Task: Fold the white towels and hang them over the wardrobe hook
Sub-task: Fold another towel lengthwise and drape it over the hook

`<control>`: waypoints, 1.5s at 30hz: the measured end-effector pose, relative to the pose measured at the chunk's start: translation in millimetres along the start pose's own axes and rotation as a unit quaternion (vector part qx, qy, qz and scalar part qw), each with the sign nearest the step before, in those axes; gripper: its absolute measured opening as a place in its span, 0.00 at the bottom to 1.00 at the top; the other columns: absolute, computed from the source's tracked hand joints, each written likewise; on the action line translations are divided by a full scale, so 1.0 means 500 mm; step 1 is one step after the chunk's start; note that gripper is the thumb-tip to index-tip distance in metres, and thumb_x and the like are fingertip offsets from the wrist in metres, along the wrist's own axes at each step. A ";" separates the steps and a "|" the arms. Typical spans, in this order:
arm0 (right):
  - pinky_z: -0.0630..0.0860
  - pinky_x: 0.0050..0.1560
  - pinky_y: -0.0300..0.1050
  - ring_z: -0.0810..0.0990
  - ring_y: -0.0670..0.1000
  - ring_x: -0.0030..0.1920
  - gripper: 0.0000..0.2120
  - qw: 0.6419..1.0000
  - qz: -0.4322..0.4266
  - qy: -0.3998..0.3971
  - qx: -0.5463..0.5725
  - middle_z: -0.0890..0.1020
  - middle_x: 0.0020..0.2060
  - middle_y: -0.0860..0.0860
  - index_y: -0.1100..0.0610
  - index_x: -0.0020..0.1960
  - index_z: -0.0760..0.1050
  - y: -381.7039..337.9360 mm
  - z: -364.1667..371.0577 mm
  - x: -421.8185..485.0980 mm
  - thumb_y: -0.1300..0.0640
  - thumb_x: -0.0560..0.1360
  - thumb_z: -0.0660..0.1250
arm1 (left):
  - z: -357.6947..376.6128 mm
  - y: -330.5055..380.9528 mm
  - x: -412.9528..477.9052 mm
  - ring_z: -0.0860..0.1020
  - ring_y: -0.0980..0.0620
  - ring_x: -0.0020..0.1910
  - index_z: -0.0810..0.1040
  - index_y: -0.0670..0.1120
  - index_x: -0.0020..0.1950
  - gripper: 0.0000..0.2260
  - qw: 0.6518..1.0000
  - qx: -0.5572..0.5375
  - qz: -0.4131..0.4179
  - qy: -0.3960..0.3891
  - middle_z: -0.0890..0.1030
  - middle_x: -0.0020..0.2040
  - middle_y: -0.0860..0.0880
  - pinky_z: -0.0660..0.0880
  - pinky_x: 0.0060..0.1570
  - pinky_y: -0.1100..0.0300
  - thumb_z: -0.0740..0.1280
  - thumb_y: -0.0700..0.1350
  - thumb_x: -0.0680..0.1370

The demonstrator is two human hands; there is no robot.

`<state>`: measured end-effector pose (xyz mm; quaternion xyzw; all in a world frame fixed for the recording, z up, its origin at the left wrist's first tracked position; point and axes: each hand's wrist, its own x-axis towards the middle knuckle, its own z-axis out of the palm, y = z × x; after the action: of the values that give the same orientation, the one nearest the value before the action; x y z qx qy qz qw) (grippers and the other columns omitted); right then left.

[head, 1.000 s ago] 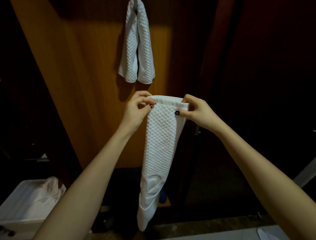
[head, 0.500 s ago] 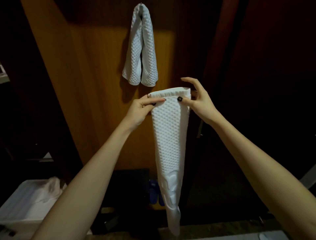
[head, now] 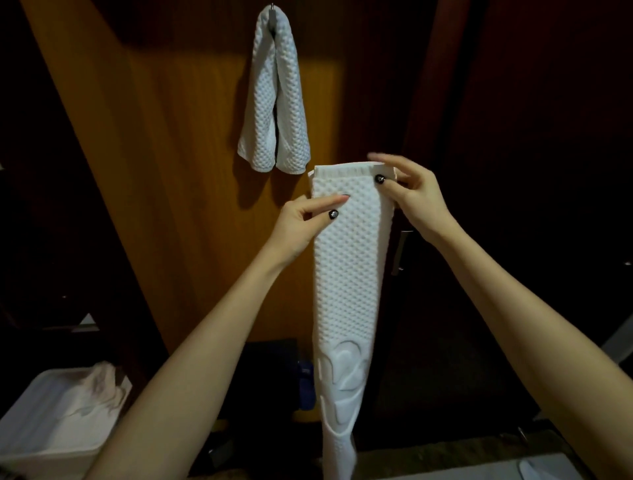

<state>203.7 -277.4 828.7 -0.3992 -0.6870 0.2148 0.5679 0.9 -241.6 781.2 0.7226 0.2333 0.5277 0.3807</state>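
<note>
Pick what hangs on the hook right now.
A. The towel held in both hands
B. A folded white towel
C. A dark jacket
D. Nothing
B: the hung towel is draped over the hook with both ends hanging down, while the left hand and right hand pinch the held towel lower down, off the hook.

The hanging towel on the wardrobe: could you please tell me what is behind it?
Behind the hanging towel is the orange wooden panel. Only the tip of the hook shows above the fold; the rest of it and the wood directly behind are covered.
</note>
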 end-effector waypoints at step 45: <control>0.79 0.54 0.43 0.80 0.49 0.60 0.26 0.937 0.163 -0.019 0.308 0.76 0.64 0.40 0.43 0.58 0.79 0.044 0.065 -0.004 0.72 0.75 0.59 | -0.027 -0.082 -0.092 0.83 0.55 0.44 0.83 0.47 0.46 0.10 0.977 -0.107 -0.184 -0.018 0.86 0.45 0.51 0.78 0.41 0.64 0.73 0.50 0.69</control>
<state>179.6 -261.1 802.6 -0.3073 -0.5235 0.5124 0.6074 -24.4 -246.7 723.6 0.6319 0.2976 0.4576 0.5503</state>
